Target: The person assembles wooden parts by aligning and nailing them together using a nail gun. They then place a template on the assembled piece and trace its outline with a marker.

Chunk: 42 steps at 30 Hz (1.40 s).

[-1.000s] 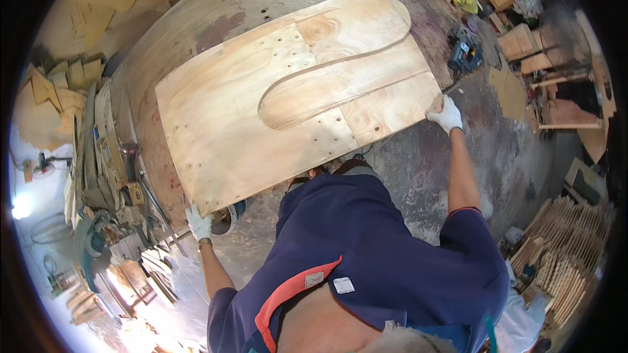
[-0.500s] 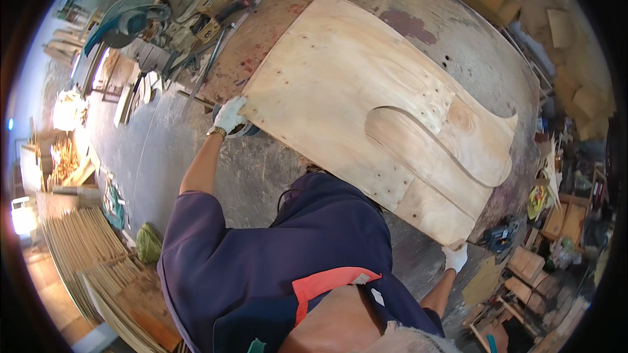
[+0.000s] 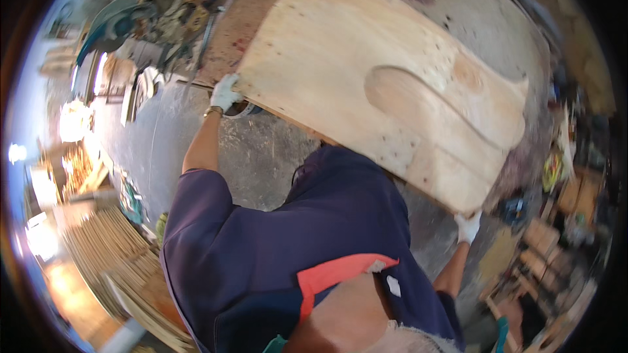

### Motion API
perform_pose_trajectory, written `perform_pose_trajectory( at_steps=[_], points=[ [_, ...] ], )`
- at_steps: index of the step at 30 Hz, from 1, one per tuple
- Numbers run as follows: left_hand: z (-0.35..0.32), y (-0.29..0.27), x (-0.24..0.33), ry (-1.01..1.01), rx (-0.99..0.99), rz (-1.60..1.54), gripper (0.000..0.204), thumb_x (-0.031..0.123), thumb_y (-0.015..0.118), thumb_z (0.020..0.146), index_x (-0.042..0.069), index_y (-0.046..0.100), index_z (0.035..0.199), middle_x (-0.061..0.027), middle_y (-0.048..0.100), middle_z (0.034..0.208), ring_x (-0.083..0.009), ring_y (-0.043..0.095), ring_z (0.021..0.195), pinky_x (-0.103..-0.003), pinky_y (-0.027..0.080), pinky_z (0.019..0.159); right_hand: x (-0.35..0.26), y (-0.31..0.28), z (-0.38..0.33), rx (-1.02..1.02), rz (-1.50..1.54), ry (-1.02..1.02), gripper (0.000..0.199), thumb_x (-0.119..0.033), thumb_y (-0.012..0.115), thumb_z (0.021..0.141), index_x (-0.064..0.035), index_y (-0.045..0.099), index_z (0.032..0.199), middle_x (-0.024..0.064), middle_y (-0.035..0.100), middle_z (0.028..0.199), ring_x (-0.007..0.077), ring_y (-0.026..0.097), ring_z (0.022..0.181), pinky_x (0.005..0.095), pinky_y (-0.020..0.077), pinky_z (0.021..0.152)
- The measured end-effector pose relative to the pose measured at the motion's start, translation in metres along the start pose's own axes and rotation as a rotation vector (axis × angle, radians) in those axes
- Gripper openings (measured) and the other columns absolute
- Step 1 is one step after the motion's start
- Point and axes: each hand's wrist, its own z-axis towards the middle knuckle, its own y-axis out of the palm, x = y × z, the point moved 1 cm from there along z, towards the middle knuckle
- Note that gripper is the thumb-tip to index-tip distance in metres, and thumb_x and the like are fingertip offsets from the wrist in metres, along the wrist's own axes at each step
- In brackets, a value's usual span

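Note:
A large pale plywood panel [image 3: 320,46] lies over the worktable, its right end cut in curves. A long tongue-shaped outline curves across its right half, and small dark nail marks dot the wood. My left hand [image 3: 226,93], in a white glove, grips the panel's near left corner with fingers closed. At the near right corner my right hand [image 3: 468,225], also gloved in white, is closed on the edge; its fingertips are partly hidden. Something round and dark [image 3: 243,110] shows beneath the panel beside my left hand.
The stained worktable [image 3: 517,42] extends beyond the panel. A teal power saw [image 3: 111,29] and wood strips sit at the far left. Stacked thin boards [image 3: 108,242] stand at the lower left. A dark blue power tool [image 3: 513,209] and wood scraps [image 3: 543,238] lie at the right.
The whole view has shifted and blurred, with the table and panel higher in the picture. More of the panel's near edge shows. Both hands keep their hold at the same corners.

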Motion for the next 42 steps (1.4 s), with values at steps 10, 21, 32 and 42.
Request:
perform_pose_trajectory(
  at_steps=[10,21,32,42],
  points=[
    [-0.003,-0.01,0.014,-0.226,-0.075,0.07,0.062,0.029,0.084,0.068,0.008,0.064,0.123,-0.0194,0.066,0.117,-0.0416,0.064,0.112,-0.047,0.053,0.095,0.015,0.01,0.005,0.056,-0.218,0.052,0.111,-0.022,0.092,0.063,-0.0014,0.034,0.156,0.0244,0.057,0.143,0.0377,0.057,0.131,0.0415,0.045,0.11],
    [-0.009,-0.006,0.024,-0.209,-0.024,0.06,0.061,0.027,0.082,0.072,0.011,0.063,0.128,-0.0191,0.065,0.117,-0.0405,0.064,0.111,-0.046,0.052,0.094,0.007,0.007,-0.001,0.078,-0.196,0.07,0.107,-0.023,0.092,0.066,-0.001,0.037,0.154,0.0246,0.059,0.141,0.0378,0.059,0.129,0.0427,0.0459,0.109],
    [-0.007,0.011,-0.004,-0.199,-0.008,-0.243,0.064,0.016,0.082,0.08,0.004,0.06,0.139,-0.0155,0.068,0.133,-0.0276,0.066,0.121,-0.039,0.05,0.105,-0.003,-0.013,-0.005,0.124,-0.059,0.109,0.086,-0.011,0.093,0.067,-0.0024,0.05,0.141,0.0134,0.065,0.13,0.0279,0.063,0.117,0.0378,0.0504,0.102],
    [-0.004,-0.005,0.001,-0.155,-0.064,-0.1,0.057,0.017,0.079,0.073,0.004,0.061,0.125,-0.0168,0.071,0.113,-0.0307,0.067,0.103,-0.039,0.05,0.095,0.003,-0.022,-0.018,0.065,-0.169,0.076,0.097,-0.027,0.095,0.064,0.0011,0.049,0.145,0.0216,0.061,0.14,0.0331,0.058,0.132,0.0383,0.0456,0.111]
  ],
)
